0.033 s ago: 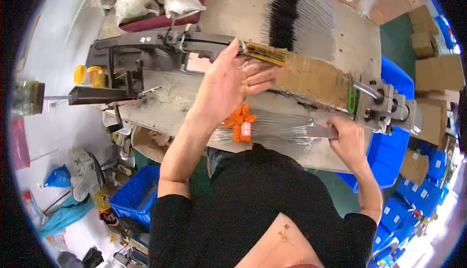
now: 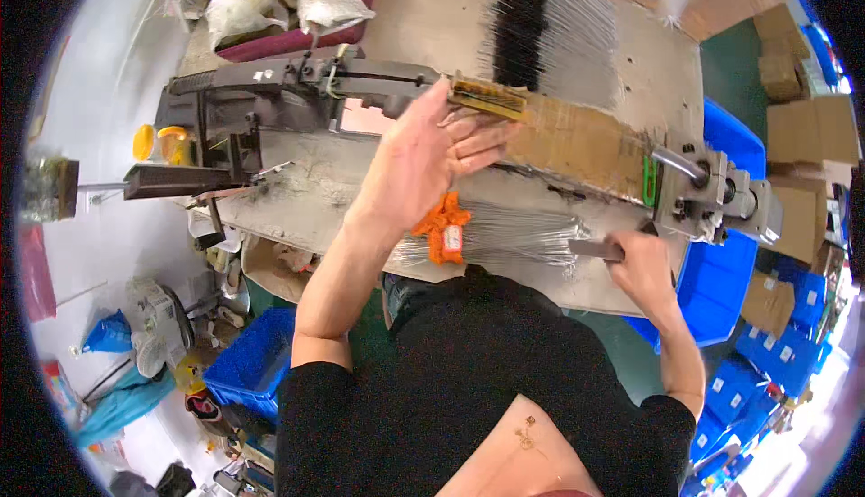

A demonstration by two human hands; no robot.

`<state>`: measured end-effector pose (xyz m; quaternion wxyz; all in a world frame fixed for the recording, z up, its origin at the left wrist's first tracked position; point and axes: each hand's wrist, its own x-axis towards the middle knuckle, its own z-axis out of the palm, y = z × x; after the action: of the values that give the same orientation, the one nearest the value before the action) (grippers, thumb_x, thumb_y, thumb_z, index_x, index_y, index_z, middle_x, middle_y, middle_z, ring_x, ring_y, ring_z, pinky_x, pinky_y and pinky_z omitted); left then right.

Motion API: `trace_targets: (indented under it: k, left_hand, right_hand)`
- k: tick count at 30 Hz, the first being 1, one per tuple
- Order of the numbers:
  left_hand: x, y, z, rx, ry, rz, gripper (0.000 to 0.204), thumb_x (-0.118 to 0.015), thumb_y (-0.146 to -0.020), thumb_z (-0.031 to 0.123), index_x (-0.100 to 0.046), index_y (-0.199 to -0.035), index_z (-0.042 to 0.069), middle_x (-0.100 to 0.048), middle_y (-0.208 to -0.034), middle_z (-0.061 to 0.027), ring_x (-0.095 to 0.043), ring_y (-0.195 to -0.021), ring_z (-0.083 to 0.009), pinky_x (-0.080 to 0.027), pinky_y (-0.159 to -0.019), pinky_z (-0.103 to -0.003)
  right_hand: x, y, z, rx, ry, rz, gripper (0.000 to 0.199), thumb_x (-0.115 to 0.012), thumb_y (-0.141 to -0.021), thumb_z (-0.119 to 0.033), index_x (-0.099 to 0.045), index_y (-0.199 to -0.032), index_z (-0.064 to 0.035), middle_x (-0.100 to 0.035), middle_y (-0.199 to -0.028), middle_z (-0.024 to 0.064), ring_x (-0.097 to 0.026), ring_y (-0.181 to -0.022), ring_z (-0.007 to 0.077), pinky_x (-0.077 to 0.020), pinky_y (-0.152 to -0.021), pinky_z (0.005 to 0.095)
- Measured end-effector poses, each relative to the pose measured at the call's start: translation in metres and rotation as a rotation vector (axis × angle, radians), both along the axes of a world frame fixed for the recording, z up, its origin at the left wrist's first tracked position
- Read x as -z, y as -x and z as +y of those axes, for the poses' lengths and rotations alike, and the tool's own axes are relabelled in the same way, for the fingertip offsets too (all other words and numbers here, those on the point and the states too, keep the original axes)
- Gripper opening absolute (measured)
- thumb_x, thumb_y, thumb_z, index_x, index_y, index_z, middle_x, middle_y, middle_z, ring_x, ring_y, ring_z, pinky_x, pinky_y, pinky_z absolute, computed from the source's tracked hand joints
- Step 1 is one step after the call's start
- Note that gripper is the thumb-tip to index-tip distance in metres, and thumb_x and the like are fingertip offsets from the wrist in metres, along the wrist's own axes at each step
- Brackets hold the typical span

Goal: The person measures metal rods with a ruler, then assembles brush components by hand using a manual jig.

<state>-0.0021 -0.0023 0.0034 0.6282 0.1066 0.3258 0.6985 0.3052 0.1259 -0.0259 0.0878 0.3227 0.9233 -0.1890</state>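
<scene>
My left hand (image 2: 419,150) is stretched out over the long bench machine (image 2: 378,81), palm showing and thumb raised. Its fingertips are close to a yellow-edged block (image 2: 487,98) at the end of a brown cardboard-covered bed (image 2: 581,139); whether they touch it I cannot tell. At the right, my right hand (image 2: 641,267) is closed round a flat grey metal bar (image 2: 595,249), which points left over the table. Left of the bar's tip lies a spread of thin metal wires (image 2: 514,234). An orange cloth bundle (image 2: 441,227) with a white label rests on their left end.
Another layer of thin wires (image 2: 581,42) lies at the back beside a black strip (image 2: 523,24). Metal clamp blocks with a rod (image 2: 721,186) stand at the right end. Blue bins (image 2: 252,362) flank the table (image 2: 432,10). Plastic bags (image 2: 243,6) sit back left.
The metal bar in my right hand has tilted slightly and shifted a little. My left hand keeps nearly the same place over the machine.
</scene>
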Motion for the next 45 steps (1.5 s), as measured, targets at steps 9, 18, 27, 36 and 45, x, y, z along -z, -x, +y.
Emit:
trace_targets:
  k: [9, 18, 27, 36, 45]
  left_hand:
    - [0.039, -0.009, -0.071, -0.136, 0.288, 0.262, 0.037, -0.047, -0.099, 0.025, -0.051, -0.122, -0.004, -0.049, -0.133, -0.0195, -0.053, -0.117, -0.0281, -0.043, -0.100, -0.041]
    - [0.079, 0.126, -0.291, -1.357, 1.045, 1.149, 0.032, -0.071, -0.087, 0.027, -0.058, -0.082, -0.002, -0.052, -0.070, -0.0008, -0.045, -0.061, -0.0119, -0.039, -0.056, -0.031]
    - [0.082, 0.055, -0.215, -1.301, 0.866, 0.709, 0.038, -0.063, -0.092, 0.024, -0.050, -0.118, -0.002, -0.062, -0.105, -0.0113, -0.058, -0.080, -0.0149, -0.048, -0.065, -0.026]
    - [0.050, -0.019, -0.021, 0.083, 0.032, -0.397, 0.032, -0.063, -0.092, 0.024, -0.053, -0.110, 0.000, -0.052, -0.082, 0.0001, -0.054, -0.078, -0.0089, -0.049, -0.066, -0.025]
    - [-0.035, -0.043, -0.040, 0.185, -0.029, 0.206, 0.039, -0.046, -0.100, 0.034, -0.059, -0.121, 0.003, -0.045, -0.069, 0.0053, -0.043, -0.061, -0.0067, -0.037, -0.056, -0.023]
  right_hand:
    - [0.039, -0.012, -0.050, 0.597, 0.374, 0.174, 0.034, -0.079, -0.075, -0.031, -0.066, -0.088, -0.0022, -0.065, -0.070, 0.0113, -0.062, -0.059, 0.0234, -0.0482, -0.058, 0.0331]
    - [0.067, 0.035, -0.022, 0.311, -0.053, 0.533, 0.031, -0.076, -0.067, -0.011, -0.064, -0.094, -0.0014, -0.062, -0.096, 0.0158, -0.060, -0.086, 0.0343, -0.0491, -0.077, 0.0395]
    - [0.060, 0.004, -0.030, 0.813, 0.269, 0.890, 0.017, -0.062, -0.092, -0.017, -0.060, -0.097, -0.0010, -0.058, -0.077, 0.0009, -0.045, -0.062, 0.0061, -0.0367, -0.056, 0.0225]
    - [-0.046, -0.003, 0.020, 0.702, 0.357, 1.270, 0.013, -0.058, -0.093, -0.013, -0.054, -0.102, -0.0042, -0.063, -0.077, 0.0090, -0.049, -0.052, 0.0090, -0.0377, -0.048, 0.0210]
    - [-0.096, 0.079, 0.015, 0.277, 0.675, 1.122, 0.014, -0.053, -0.096, -0.009, -0.053, -0.106, -0.0002, -0.065, -0.084, 0.0129, -0.060, -0.059, 0.0132, -0.0503, -0.057, 0.0256]
